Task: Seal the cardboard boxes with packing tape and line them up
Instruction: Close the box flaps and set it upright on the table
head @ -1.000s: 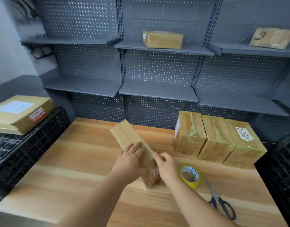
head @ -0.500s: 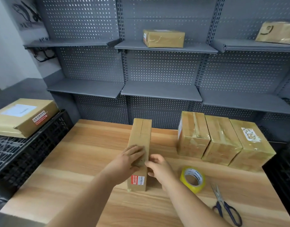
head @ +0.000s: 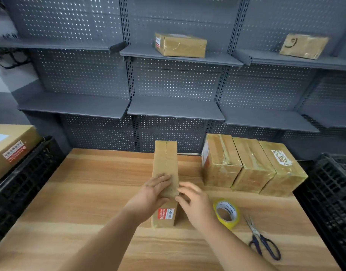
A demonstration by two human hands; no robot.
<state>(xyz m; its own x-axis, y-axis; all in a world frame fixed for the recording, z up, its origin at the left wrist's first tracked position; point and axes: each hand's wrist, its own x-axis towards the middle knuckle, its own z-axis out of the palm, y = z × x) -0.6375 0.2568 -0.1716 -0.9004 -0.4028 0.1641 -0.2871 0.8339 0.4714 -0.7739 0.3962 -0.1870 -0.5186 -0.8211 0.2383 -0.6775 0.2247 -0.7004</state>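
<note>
1. Cardboard box (head: 165,159), head view: it is standing on its long narrow side in the middle of the bench (head: 90,192), running away from the person, with the slit between its flaps facing up and a red and white label on the near end.
2. The left hand (head: 152,192) is pressing down on the near end of the top face, its fingers (head: 162,178) lying straight and flat across the flaps.
3. The right hand (head: 197,204) is reaching in from the right; its fingers (head: 185,189) are lying relaxed and lightly curved, gripping nothing, with the tips touching the box's near right edge.
4. A yellow tape roll (head: 226,213) is lying flat just beside the right hand, and blue-handled scissors (head: 263,241) are lying near it toward the bench's right edge.
5. Three taped boxes (head: 252,167) are sitting touching in a row at the back right of the pale striped wood.
6. Grey pegboard shelving (head: 176,108) is filling the wall behind, with one wrapped parcel (head: 181,45) resting on the upper middle shelf and a marked parcel (head: 303,45) on the upper right.
7. A black crate (head: 21,182) is flanking the bench on the left, carrying a large labelled box (head: 9,149); a second crate (head: 328,192) is standing on the right.
</note>
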